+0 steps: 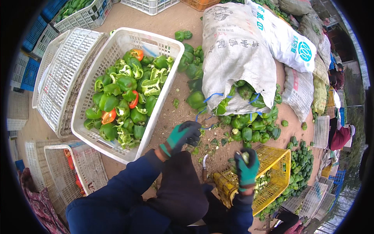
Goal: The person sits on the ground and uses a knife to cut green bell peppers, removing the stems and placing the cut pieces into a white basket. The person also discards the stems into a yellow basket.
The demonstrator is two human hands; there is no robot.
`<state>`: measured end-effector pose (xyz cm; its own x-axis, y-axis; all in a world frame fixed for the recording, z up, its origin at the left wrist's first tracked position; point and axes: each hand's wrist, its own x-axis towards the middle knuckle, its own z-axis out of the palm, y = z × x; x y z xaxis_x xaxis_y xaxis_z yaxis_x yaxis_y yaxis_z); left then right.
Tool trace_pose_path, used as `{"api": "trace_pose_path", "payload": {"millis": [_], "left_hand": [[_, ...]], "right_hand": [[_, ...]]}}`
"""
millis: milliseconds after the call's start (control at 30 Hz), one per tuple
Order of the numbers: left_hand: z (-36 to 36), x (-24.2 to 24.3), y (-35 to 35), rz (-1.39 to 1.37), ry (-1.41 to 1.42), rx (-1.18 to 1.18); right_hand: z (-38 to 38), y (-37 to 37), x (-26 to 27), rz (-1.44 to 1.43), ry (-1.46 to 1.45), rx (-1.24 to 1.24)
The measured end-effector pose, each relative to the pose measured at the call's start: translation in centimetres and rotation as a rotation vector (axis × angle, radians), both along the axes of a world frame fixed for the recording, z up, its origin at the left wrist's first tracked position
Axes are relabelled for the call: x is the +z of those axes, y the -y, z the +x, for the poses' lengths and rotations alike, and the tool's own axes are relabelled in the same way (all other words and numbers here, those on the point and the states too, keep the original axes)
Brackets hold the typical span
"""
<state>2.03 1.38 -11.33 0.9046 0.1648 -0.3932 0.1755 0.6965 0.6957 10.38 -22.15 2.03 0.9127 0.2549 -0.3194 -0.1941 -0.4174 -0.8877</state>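
My left hand (184,138), in a green and black glove, hovers over the ground beside the white crate, fingers loosely curled and no object visible in it. In my gloved right hand (248,169) is a pale green pepper piece (245,158), held above the rim of a tipped yellow plastic crate (274,152). A knife (204,168) with a wooden handle lies on the ground between my hands. The large white plastic crate (137,156) holds cut green bell peppers (126,82) and a few red-orange pieces (108,116). Whole green peppers (247,134) spill from an open woven sack (233,58).
More filled sacks (298,87) lie behind the open one. Stacked white crates (68,79) stand at the left, near a crate (74,163) with red peppers. Dark green peppers (302,163) are heaped beyond the yellow crate. Other people (342,137) are at the right edge.
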Motion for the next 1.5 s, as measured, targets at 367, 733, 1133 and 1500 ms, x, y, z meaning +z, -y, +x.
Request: {"api": "trace_pose_path", "payload": {"millis": [367, 733, 1133, 1500], "left_hand": [[17.6, -17.5, -2.7, 1.838, -0.379, -0.259], [4.0, -12.0, -0.8, 0.843, -0.153, 0.086], [-1.4, -0.8, 3.5, 0.474, 0.005, -0.257], [2.8, 0.9, 5.1, 0.376, 0.104, 0.006]], "right_hand": [[3.4, -6.9, -7.7, 0.335, -0.2, -0.111], [0.4, -5.5, -16.2, 0.361, -0.307, 0.059], [-3.3, -4.3, -11.7, 0.172, -0.17, 0.25], [-1.1, -5.2, -11.3, 0.218, 0.014, 0.016]]}}
